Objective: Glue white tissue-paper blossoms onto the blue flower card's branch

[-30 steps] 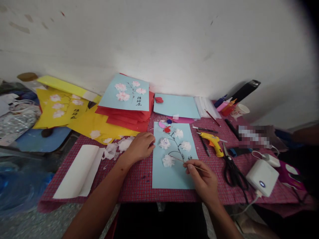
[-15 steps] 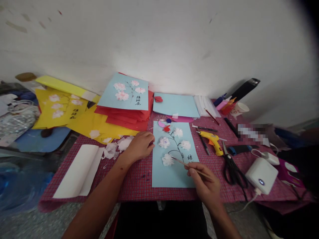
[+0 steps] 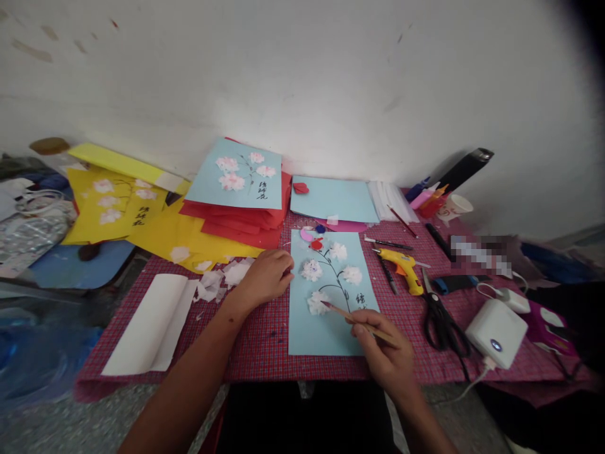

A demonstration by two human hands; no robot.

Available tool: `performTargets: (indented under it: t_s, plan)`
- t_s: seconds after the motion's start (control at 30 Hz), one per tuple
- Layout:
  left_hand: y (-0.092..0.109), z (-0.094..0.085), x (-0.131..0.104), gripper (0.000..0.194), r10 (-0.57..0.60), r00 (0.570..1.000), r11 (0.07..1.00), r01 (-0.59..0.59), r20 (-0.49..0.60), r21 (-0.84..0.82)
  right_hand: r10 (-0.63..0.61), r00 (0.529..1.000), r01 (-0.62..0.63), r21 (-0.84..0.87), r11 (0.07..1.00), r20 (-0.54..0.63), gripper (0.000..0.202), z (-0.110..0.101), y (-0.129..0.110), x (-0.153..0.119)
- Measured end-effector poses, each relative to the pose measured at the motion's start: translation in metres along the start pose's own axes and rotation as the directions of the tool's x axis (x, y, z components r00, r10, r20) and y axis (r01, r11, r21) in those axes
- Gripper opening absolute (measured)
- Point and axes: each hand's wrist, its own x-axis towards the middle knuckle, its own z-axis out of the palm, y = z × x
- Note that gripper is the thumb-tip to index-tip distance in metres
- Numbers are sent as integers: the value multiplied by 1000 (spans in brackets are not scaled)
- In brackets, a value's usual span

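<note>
In my right hand (image 3: 385, 343) is a thin wooden paintbrush (image 3: 347, 315), gripped between thumb and fingers. Its dark tip meets the lower white paper flower (image 3: 318, 303) on a light blue sheet (image 3: 307, 337). That sheet carries several white flowers, one flecked with blue-purple (image 3: 311, 270), joined by painted dark stems, and black writing partly hidden by my right hand. My left hand (image 3: 269, 274) rests at the sheet's left edge, fingers curled in, with nothing visible in them. Blobs of red paint (image 3: 316, 243), pink paint (image 3: 306, 234) and dark blue paint (image 3: 320, 229) lie at the sheet's top edge.
A yellow glue gun (image 3: 401, 265), black scissors (image 3: 442, 321) and a white charger box (image 3: 496, 333) lie to the right. Left are torn white paper (image 3: 210, 285) and a folded white sheet (image 3: 144, 325). A finished blue flower picture (image 3: 203, 189) tops a red paper stack (image 3: 265, 236).
The paintbrush has shifted slightly, its tip still at the lower flower, and my right hand has moved a little left and down. My left hand stays in place.
</note>
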Motion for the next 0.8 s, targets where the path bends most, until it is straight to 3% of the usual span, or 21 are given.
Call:
performTargets:
  t_s: [0.27,0.4,0.8]
  plan:
    - [1,0,0,3,-5,1000,1000,5,11,5,-8,998,9,-21,1000,67,16,7,2,1]
    - [2,-2,1,3,-8,1000,1000,7,15,16,-39,998,39,10,999,43,15,5,3,-2]
    - [-2,2,0,2,2,1000,1000,-2,-2,18,-108,986,116,-55,992,128,15,7,-9,8]
